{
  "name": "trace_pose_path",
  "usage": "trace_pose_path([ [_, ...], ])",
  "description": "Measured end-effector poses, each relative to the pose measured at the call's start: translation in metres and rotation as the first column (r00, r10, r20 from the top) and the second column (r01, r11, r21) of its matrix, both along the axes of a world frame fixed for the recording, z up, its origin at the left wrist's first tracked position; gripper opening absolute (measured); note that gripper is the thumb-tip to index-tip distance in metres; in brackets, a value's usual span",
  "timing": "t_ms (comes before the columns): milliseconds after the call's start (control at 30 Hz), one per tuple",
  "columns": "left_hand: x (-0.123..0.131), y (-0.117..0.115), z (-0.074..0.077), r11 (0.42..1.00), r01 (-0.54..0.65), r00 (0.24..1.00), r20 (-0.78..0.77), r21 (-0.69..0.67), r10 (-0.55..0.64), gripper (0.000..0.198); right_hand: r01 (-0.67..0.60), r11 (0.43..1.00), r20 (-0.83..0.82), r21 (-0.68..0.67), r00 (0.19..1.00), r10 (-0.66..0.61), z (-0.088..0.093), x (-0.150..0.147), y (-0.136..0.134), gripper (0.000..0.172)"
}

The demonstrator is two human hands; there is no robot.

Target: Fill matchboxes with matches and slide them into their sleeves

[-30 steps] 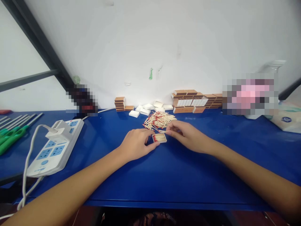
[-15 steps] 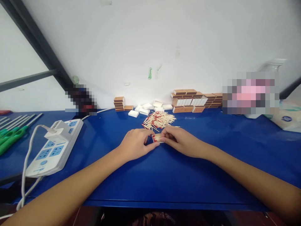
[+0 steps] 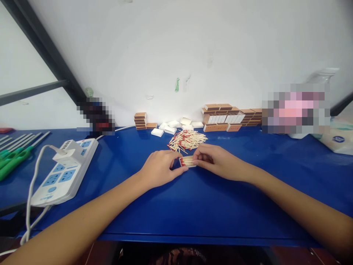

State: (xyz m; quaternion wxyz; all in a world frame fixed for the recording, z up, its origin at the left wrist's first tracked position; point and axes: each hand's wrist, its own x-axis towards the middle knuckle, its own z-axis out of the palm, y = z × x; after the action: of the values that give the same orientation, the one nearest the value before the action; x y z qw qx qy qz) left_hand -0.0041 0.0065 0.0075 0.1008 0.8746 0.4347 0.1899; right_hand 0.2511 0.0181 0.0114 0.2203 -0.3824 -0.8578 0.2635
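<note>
A small white matchbox tray (image 3: 190, 166), filled with red-tipped matches (image 3: 188, 161), lies on the blue table just in front of me. My left hand (image 3: 160, 167) grips its left end between thumb and index finger. The fingers of my right hand (image 3: 211, 160) are bent and pinched together over the tray's right end, touching the matches there; the fingertips hide that end. Right behind the tray is a loose heap of matches (image 3: 189, 140), heads pointing in mixed directions.
Several white trays (image 3: 170, 130) lie behind the heap. Brown matchboxes are stacked at the wall, a small pile (image 3: 140, 120) left and a larger stack (image 3: 220, 117) right. A power strip (image 3: 66, 176) with cable and green-handled tools (image 3: 16, 158) lie left; a tissue pack (image 3: 335, 138) lies right.
My right hand has shifted slightly right along the tray, uncovering more of the matches. My left hand keeps its grip on the left end.
</note>
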Motion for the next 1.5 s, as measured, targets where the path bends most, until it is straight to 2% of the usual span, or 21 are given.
trace_pose_path([
  [167,-0.001,0.0,-0.001,1.0,0.015,1.0,0.003,0.0,-0.015,0.03,0.005,0.999,0.02,0.035,1.0,-0.006,0.004,0.004,0.0,0.021],
  [500,0.0,0.0,0.0,1.0,0.005,1.0,-0.003,-0.006,-0.005,0.033,-0.017,0.999,0.006,0.049,1.0,0.016,-0.001,-0.001,-0.004,0.021],
  [667,0.0,0.0,0.0,1.0,0.01,1.0,0.0,-0.001,-0.01,0.032,-0.013,1.0,-0.022,0.021,1.0,0.013,0.002,0.001,-0.003,0.024],
  [733,0.0,0.0,0.001,1.0,0.016,1.0,0.002,-0.002,-0.016,0.03,0.044,0.999,-0.06,0.006,0.997,-0.044,0.004,0.005,0.001,0.027],
  [833,0.0,-0.001,0.001,0.999,0.034,0.999,0.005,-0.001,-0.034,0.029,0.206,0.977,-0.082,0.057,0.976,-0.201,0.004,0.012,0.009,0.03],
  [900,0.0,-0.002,0.001,0.999,0.049,0.999,0.007,0.0,-0.049,0.031,0.268,0.958,-0.049,0.106,0.963,-0.264,0.002,0.016,0.014,0.03],
  [1033,0.0,-0.004,0.001,0.997,0.077,0.997,0.007,-0.005,-0.077,0.035,0.269,0.942,0.08,0.199,0.954,-0.289,-0.005,0.023,0.022,0.024],
  [1133,0.0,-0.004,0.003,0.996,0.087,0.996,-0.002,0.002,-0.087,0.036,0.287,0.923,0.153,0.255,0.931,-0.331,-0.01,0.034,0.028,0.027],
  [1333,-0.001,-0.005,0.003,0.996,0.094,0.995,-0.022,0.0,-0.094,0.036,0.224,0.967,0.22,0.122,0.944,-0.247,-0.01,0.057,0.041,0.027],
  [1500,-0.001,-0.005,0.002,0.995,0.097,0.995,-0.02,0.006,-0.096,0.037,0.207,0.967,0.229,0.146,0.944,-0.237,-0.008,0.053,0.036,0.027],
])
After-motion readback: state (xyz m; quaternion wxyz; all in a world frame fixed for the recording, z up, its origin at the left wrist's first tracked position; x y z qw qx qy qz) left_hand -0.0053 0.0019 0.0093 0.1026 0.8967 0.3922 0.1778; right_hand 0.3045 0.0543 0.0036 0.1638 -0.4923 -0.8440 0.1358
